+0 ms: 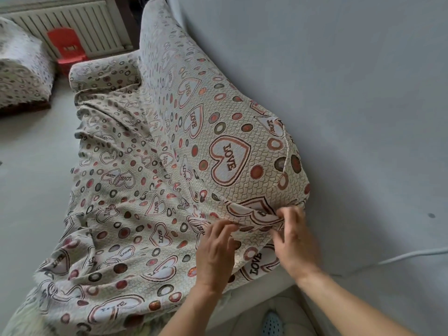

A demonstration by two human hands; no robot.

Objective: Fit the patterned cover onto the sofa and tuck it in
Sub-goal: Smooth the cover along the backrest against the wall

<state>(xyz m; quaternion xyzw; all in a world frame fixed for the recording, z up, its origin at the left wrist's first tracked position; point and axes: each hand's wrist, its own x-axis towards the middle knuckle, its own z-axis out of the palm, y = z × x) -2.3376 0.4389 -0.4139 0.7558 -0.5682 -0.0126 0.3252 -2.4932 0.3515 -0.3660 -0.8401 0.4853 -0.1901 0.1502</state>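
Observation:
The patterned cover [150,151], cream with "LOVE" hearts and coloured rings, is draped over the sofa from the backrest top down across the seat, with loose wrinkles over the seat. The near corner of the backrest is covered and bulges out. My left hand [215,251] pinches a fold of the cover just below that corner. My right hand [294,238] grips the same fold at the corner's edge, right beside the wall. The far armrest [101,73] is covered too. A strip of bare pale sofa [249,297] shows below the cover's near edge.
A grey wall [339,93] runs close along the sofa's back on the right. A white cable [412,255] lies against it. On the left is grey floor [31,166], a second covered seat [21,69], a red child's chair [66,48] and a radiator [80,23].

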